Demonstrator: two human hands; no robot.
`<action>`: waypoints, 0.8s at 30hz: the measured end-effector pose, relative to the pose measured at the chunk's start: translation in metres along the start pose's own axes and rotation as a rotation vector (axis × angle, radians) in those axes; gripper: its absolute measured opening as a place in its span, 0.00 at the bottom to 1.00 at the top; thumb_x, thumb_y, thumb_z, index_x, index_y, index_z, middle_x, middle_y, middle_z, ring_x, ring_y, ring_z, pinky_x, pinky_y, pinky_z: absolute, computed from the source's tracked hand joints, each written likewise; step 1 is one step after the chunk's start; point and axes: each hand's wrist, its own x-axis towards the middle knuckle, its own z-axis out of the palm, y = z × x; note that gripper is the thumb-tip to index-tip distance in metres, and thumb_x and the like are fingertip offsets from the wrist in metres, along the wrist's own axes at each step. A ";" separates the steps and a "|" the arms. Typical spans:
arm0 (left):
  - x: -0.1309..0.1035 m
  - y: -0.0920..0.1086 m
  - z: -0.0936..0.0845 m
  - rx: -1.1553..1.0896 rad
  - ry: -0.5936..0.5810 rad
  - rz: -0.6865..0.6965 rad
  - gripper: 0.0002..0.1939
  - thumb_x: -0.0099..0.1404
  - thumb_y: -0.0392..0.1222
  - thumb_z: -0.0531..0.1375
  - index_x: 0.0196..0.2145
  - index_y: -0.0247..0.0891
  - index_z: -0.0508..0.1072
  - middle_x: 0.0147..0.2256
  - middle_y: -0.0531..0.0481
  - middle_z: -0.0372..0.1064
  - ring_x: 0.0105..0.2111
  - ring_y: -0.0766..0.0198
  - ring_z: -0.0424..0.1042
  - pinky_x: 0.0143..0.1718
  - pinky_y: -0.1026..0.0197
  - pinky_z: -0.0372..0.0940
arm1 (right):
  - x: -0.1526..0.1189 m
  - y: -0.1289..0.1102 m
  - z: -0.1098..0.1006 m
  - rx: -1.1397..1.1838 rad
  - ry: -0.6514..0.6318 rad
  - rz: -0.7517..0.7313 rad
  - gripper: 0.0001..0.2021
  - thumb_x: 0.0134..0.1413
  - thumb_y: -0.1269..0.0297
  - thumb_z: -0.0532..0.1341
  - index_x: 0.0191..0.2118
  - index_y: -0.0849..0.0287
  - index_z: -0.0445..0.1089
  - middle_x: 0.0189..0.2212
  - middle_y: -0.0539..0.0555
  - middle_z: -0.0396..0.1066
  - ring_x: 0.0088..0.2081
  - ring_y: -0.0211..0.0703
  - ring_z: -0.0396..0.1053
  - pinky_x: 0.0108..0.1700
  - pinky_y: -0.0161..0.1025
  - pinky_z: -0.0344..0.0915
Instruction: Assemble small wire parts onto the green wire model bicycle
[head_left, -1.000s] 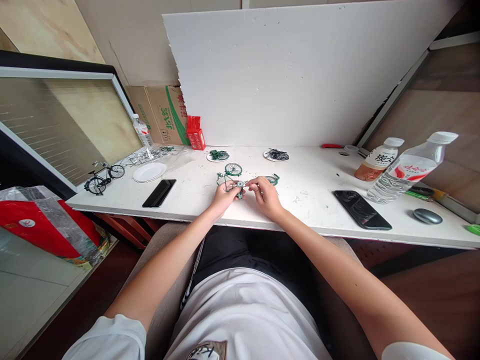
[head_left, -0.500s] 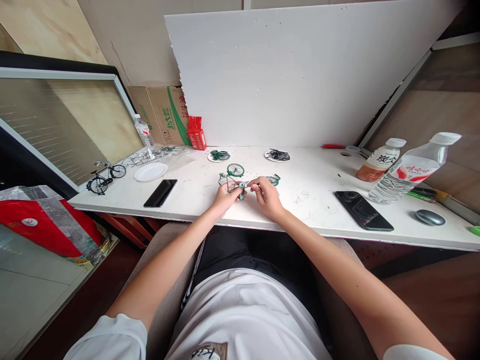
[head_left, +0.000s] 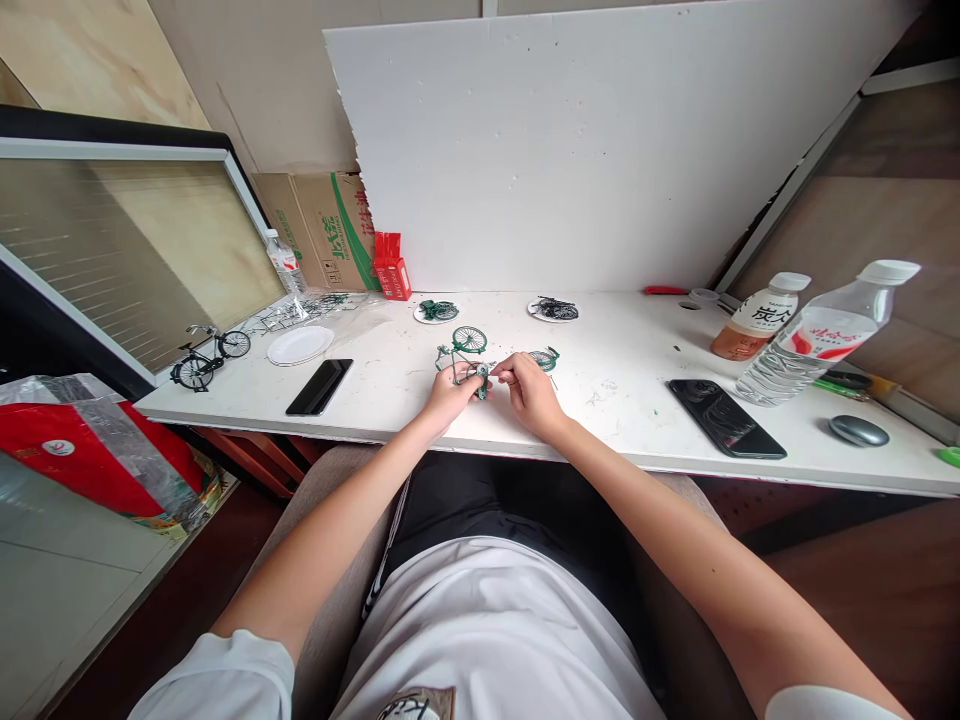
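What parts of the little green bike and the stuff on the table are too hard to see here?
Head view only:
- The small part pinched between the left hand and right hand: fingers cover it.
- The green model bicycle: its lower frame is hidden behind the hands.
- Bits on the two small plates: too tiny.
- The green thing at the right edge: cut off.

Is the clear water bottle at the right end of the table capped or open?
Capped. The clear water bottle has its white cap seated on the neck, and it stands beside the capped tea bottle.
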 end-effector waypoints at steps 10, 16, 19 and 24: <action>-0.001 0.001 0.003 0.004 0.025 0.008 0.09 0.62 0.37 0.70 0.39 0.36 0.76 0.35 0.47 0.79 0.31 0.63 0.78 0.36 0.61 0.67 | -0.002 -0.002 0.000 -0.099 -0.037 -0.021 0.12 0.77 0.68 0.49 0.42 0.53 0.68 0.39 0.58 0.75 0.42 0.52 0.69 0.42 0.46 0.65; -0.004 0.005 0.005 -0.016 0.010 0.016 0.09 0.61 0.35 0.69 0.39 0.36 0.75 0.36 0.48 0.78 0.33 0.64 0.78 0.38 0.61 0.69 | -0.001 -0.003 0.000 -0.081 -0.051 0.015 0.14 0.80 0.61 0.48 0.43 0.52 0.69 0.40 0.59 0.75 0.43 0.53 0.70 0.45 0.49 0.66; -0.006 0.008 0.007 -0.032 0.019 0.023 0.10 0.59 0.32 0.69 0.39 0.36 0.74 0.36 0.49 0.77 0.33 0.66 0.77 0.37 0.63 0.69 | -0.001 -0.004 0.001 -0.117 -0.053 0.037 0.16 0.80 0.56 0.47 0.46 0.53 0.70 0.41 0.59 0.75 0.44 0.53 0.70 0.46 0.50 0.67; -0.006 0.007 0.008 -0.032 0.047 0.053 0.12 0.59 0.32 0.69 0.39 0.37 0.72 0.36 0.51 0.75 0.32 0.67 0.75 0.39 0.61 0.71 | -0.001 0.000 0.003 -0.153 -0.040 0.117 0.18 0.80 0.51 0.47 0.48 0.53 0.72 0.44 0.61 0.76 0.46 0.55 0.70 0.44 0.49 0.67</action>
